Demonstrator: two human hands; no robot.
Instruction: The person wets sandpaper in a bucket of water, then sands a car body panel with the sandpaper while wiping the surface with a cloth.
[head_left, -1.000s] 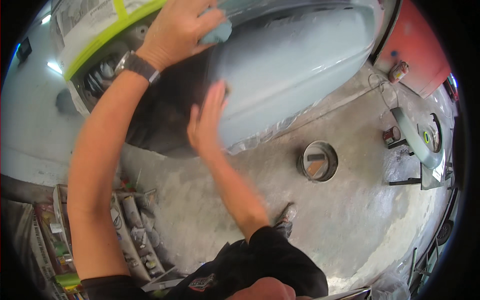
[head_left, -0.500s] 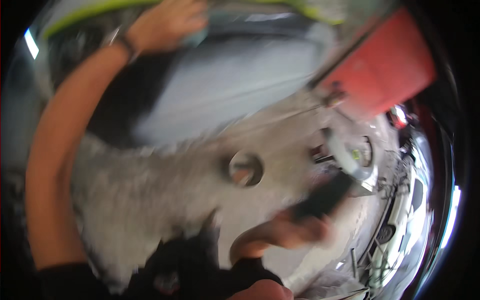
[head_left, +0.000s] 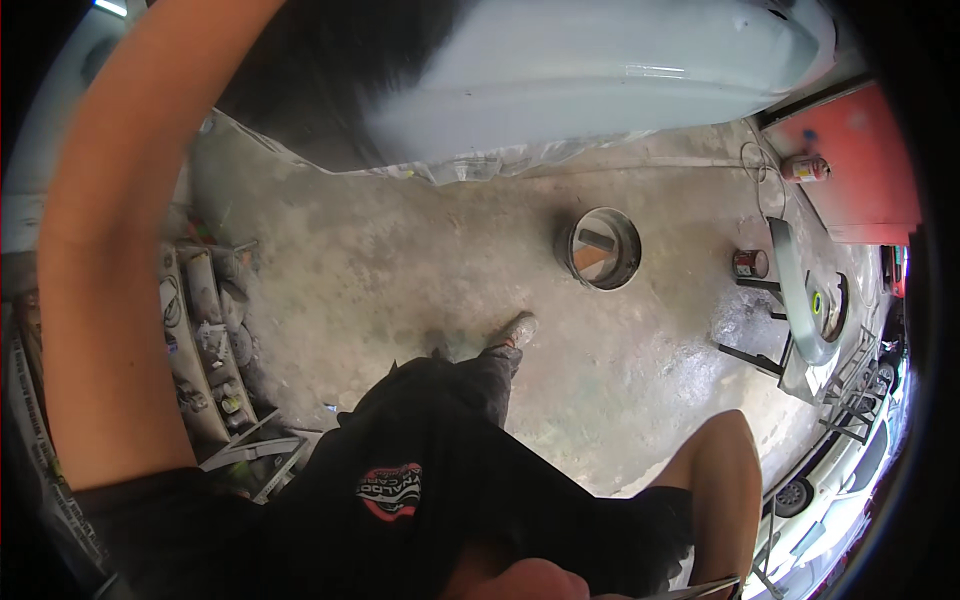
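My left arm reaches up past the top edge, so the left hand is out of view. It stretches toward a car body panel (head_left: 560, 75), pale grey-blue with a smooth blend into black. My right arm is bent at the elbow near the lower right, and its hand is also out of the picture. On the floor below the panel stands a round metal tub (head_left: 632, 250) with a dark block (head_left: 597, 241) and a brown piece (head_left: 588, 258) inside.
To the left stands a cluttered shelf cart (head_left: 205, 300). On the right are a can (head_left: 750, 264), a stand with a pale curved part (head_left: 795, 300), a red panel (head_left: 850, 170) and a fire-extinguisher-like red canister (head_left: 806, 169). A white car (head_left: 840, 480) is beyond. Concrete floor lies underfoot.
My left hand, earlier on the panel with something teal, has gone beyond the top edge. My right hand, earlier holding a dark object, has left view. The view has shifted and sharpened.
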